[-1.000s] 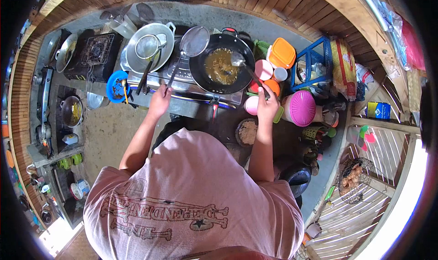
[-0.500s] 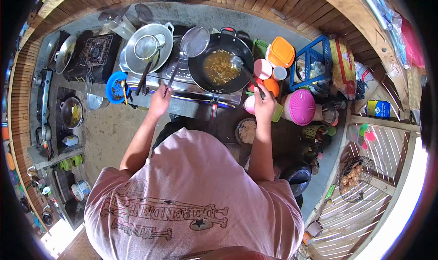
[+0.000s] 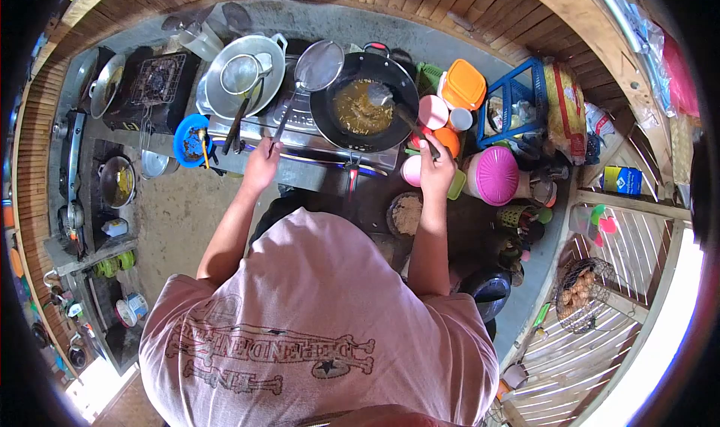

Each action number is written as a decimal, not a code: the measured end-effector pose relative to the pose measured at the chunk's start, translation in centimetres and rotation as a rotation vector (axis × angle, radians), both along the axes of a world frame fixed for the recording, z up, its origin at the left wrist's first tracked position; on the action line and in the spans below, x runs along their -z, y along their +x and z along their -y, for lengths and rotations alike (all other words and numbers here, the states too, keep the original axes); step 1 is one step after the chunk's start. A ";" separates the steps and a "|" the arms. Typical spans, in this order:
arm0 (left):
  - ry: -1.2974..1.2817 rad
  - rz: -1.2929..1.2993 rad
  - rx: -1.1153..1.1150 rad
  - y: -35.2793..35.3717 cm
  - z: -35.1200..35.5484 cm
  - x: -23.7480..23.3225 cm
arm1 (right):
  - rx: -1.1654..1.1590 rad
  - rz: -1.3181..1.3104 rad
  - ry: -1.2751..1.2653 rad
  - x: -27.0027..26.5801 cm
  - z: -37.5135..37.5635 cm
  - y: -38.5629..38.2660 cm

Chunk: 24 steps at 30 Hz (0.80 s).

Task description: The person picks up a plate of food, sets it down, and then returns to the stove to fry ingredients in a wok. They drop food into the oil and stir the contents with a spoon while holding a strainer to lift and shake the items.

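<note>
Ahead of both hands and between them sits the wok [image 3: 358,140], on the stove [image 3: 300,129]. From my right hand [image 3: 436,168] it lies forward and to the left; from my left hand [image 3: 261,166], forward and to the right. I judge the right hand to be the nearer. Its fingers are curled round the handle of the ladle [image 3: 406,117], whose long axis slants forward and left across the wok's rim, with the head over the right side of the oil [image 3: 352,116]. I cannot tell whether that head touches the bottom.

My left fingers are wrapped about the handle of the strainer [image 3: 319,65], which slants forward and right, so the two handles lean toward each other. From my view its mesh overlaps the wok's left rim; resting there or held just above, I cannot tell.

Counting what is near: two hands, one wok, one ladle, one strainer held. Left of the wok, I make out one basin [image 3: 274,58] with one sieve [image 3: 241,75] in it, and one blue bowl [image 3: 182,139]. Rightward, I count one pink tub [image 3: 496,176] and one crate [image 3: 540,89]. Bits of food in the oil are too many and small for me to number.
</note>
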<state>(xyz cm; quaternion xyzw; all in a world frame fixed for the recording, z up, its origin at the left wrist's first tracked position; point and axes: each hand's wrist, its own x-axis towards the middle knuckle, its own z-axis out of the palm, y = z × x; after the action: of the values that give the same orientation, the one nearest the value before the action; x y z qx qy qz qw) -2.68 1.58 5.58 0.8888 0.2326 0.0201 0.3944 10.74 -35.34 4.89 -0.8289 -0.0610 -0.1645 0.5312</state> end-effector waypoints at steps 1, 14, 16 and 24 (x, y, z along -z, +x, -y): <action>0.003 -0.009 -0.001 0.0 0.0 -0.1 | 0.020 0.010 0.047 -0.1 0.0 0.2; 0.021 0.045 0.016 0.0 -0.3 0.6 | 0.028 0.070 -0.103 -0.3 -0.1 0.1; 0.043 0.005 0.011 0.0 -0.3 0.8 | 0.021 0.085 -0.162 -0.2 0.0 0.0; 0.056 -0.005 0.004 0.2 -0.3 1.2 | 0.013 0.142 -0.207 -0.5 0.2 0.1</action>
<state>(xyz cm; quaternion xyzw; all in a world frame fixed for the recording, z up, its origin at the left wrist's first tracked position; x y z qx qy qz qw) -2.50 1.87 4.34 0.9000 0.2310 0.0236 0.3689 10.83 -35.54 5.38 -0.8659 -0.1095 -0.2190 0.4362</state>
